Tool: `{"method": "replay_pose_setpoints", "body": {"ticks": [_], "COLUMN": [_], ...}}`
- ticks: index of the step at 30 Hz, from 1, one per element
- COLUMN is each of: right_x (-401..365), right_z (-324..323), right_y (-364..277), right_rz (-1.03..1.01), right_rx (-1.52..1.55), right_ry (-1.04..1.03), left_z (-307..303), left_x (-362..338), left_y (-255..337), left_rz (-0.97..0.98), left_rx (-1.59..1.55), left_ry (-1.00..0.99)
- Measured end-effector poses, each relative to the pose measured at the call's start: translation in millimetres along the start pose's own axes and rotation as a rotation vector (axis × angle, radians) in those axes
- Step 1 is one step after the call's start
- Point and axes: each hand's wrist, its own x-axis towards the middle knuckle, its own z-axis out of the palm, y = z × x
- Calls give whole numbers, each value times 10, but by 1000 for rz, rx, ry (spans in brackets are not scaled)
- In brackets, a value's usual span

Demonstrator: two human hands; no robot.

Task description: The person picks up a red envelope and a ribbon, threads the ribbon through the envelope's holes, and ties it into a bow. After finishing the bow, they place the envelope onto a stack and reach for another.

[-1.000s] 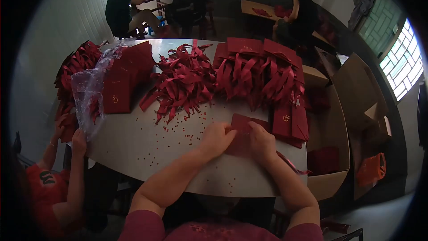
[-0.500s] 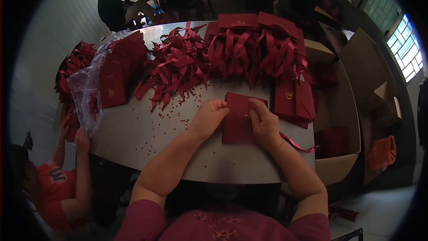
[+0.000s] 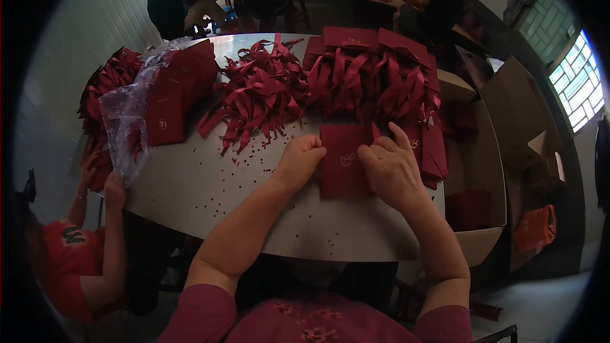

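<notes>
A dark red paper gift bag [image 3: 340, 178] with a gold emblem lies in front of me, its front turned up. My left hand [image 3: 302, 162] pinches its left edge between thumb and fingers. At the right edge my right hand [image 3: 391, 162] is closed, with the index finger raised; a bit of red shows beside that finger. Just beyond are stacked red bags with ribbon handles [image 3: 362, 79], and further bags [image 3: 434, 152] lie behind my right hand. Left of them is a heap of loose red ribbons [image 3: 264, 89].
Small red dots [image 3: 241, 171] are scattered over the metal table [image 3: 190, 197]. Clear plastic [image 3: 121, 117] partly covers bags [image 3: 166, 114] at the left, where a co-worker's hands [image 3: 114, 190] are. A cardboard box [image 3: 483, 241] stands right, near an orange bag [image 3: 535, 228]. Other people sit behind.
The held bag now shows its gold emblem plainly. My right hand has shifted up and right, and its index finger has lifted. The ribbon below the right wrist is no longer visible.
</notes>
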Motion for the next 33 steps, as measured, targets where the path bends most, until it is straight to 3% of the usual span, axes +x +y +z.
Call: {"method": "replay_pose_setpoints", "body": {"ticks": [6, 8, 11, 15, 17, 18, 20, 23, 26, 33], "right_x": [46, 39, 72, 137, 151, 155, 132, 67, 18, -13], "right_z": [149, 231, 264, 518, 734, 781, 861, 963, 1010, 1005], "right_y": [47, 43, -34, -115, -111, -137, -182, -181, -147, -174], "right_rz": [32, 51, 26, 88, 253, 258, 640, 702, 645, 569], "right_rx": [6, 79, 108, 82, 390, 394, 1090, 1352, 1309, 1251], "right_ry": [-24, 85, 8, 34, 211, 213, 207, 213, 191, 283], "left_z": [-22, -40, -90, -126, -126, -116, -96, -93, -117, -74], "left_x": [-4, 1, 23, 108, 95, 59, 39, 43, 56, -12], "left_y": [65, 78, 40, -98, -72, 0, 37, -7, -37, 141], "left_rz": [-14, -21, -49, 11, 14, -12, -42, 7, 57, -155], "left_rx": [49, 71, 53, -163, -257, -286, -314, -294, -250, -384], "left_ry": [61, 76, 12, 48, 74, 114, 157, 250, 286, 125]}}
